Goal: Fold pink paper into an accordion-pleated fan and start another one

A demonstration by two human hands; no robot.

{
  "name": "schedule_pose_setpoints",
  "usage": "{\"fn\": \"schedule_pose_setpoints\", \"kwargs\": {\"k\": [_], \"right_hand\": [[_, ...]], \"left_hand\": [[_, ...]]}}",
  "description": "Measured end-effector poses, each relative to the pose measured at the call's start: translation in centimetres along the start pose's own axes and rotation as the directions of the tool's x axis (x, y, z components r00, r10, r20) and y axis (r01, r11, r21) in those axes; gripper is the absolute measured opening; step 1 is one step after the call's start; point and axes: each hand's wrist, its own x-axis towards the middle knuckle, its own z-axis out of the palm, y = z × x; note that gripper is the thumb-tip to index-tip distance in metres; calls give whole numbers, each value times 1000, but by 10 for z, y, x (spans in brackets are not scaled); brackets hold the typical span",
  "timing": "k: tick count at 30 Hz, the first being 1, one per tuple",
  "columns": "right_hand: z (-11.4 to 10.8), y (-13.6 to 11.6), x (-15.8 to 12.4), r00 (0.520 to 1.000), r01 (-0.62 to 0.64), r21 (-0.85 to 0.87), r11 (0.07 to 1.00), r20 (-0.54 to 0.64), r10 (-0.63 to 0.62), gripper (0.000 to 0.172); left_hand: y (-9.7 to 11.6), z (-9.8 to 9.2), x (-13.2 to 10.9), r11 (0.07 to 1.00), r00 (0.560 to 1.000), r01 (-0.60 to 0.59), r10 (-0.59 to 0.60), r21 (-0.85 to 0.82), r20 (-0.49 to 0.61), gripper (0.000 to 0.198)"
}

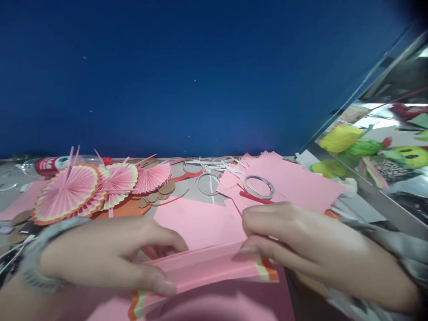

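A: What are the hands doing?

B: Both are pinching the pleated paper strip [207, 267]; the left hand [110, 261] is clamping one end, thumb on top; the right hand [301, 247] is nipping the striped end opposite.

A: Where is it lying?

B: Nearer than the tape ring [258, 186], over a pink sheet [200, 223]; paper fans [67, 194] are sitting left of that ring.

A: How is it handling?

B: Probably light, thin and springy; creasing easily; gripping along the folds near both ends is looking safest.
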Motion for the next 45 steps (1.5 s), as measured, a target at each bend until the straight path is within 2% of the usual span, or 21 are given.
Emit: {"fn": "schedule_pose_setpoints", "kwargs": {"k": [1, 3, 5, 7, 10, 12, 14, 17, 19, 22, 24, 27, 34, 37, 42, 45], "right_hand": [[2, -2, 3, 999, -12, 5, 1000, 32, 12, 34], [5, -1, 6, 998, -29, 33, 999, 55, 27, 38], [4, 5, 5, 999, -51, 89, 995, 20, 49, 40], [2, 13, 0, 994, -96, 173, 980, -34, 103, 41], [0, 21, -3, 964, -245, 294, 924, -28, 264, 34], [4, 21, 1, 946, -306, 381, 872, 24, 322, 30], [11, 17, 8, 948, -310, 488, 816, 91, 306, 27], [21, 7, 19, 949, -309, 618, 722, 157, 273, 24], [24, 1, 24, 935, -339, 612, 715, 137, 326, 24], [25, -4, 26, 911, -350, 516, 782, -9, 413, 24], [26, -5, 27, 911, -324, 482, 814, -73, 406, 24], [32, -7, 26, 918, -289, 476, 830, -107, 381, 23], [56, -11, 22, 900, -297, 416, 860, -181, 398, 22], [54, -14, 21, 903, -288, 404, 868, -188, 387, 19], [48, -16, 21, 913, -272, 390, 879, -184, 365, 16], [49, -15, 22, 912, -273, 376, 885, -191, 363, 13]], "left_hand": [[0, 7, 7, 998, 997, -17, 21, -54, 74, 27], [-2, 23, 21, 989, 1000, -1, 4, -145, 17, 33], [-2, 37, 30, 974, 1000, -10, 11, -226, 3, 36], [-1, 45, 34, 964, 995, -11, -15, -267, -96, 35], [6, 47, 33, 938, 958, -6, -95, -347, -271, 34], [9, 45, 31, 900, 939, -27, -127, -435, -320, 32], [9, 45, 30, 872, 930, -54, -133, -486, -342, 31], [7, 45, 29, 895, 914, -80, -111, -440, -391, 28], [6, 46, 29, 926, 903, -78, -91, -370, -420, 29], [7, 48, 28, 959, 894, -27, -104, -284, -437, 36], [8, 50, 28, 969, 888, 4, -118, -249, -445, 38], [10, 52, 28, 973, 874, 6, -117, -230, -471, 36], [11, 58, 29, 945, 875, 19, -174, -326, -453, 18], [12, 59, 30, 930, 875, -19, -162, -368, -456, 18], [10, 64, 31, 883, 835, -36, -231, -468, -499, 18], [8, 66, 31, 872, 849, -28, -238, -488, -473, 19]]}}
